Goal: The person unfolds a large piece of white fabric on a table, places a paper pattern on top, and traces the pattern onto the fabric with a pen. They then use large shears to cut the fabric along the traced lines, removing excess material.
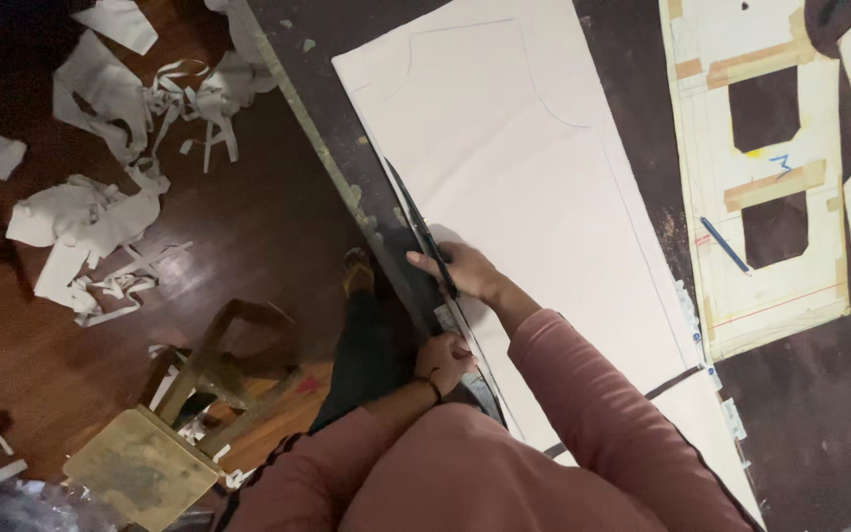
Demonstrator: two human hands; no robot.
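A large white fabric sheet with drawn curved lines lies on a dark table. My right hand is closed on long dark scissors, whose blades run along the fabric's left edge and point away from me. My left hand, with a dark band at the wrist, rests closed on the fabric's edge at the table's rim, just behind the scissors. I cannot tell how firmly it pinches the cloth. Both my arms are in pink sleeves.
A cream paper pattern with taped rectangular cut-outs lies on the right, with a blue pen on it. White fabric scraps litter the wooden floor on the left. A wooden stool stands at lower left, beside my sandalled foot.
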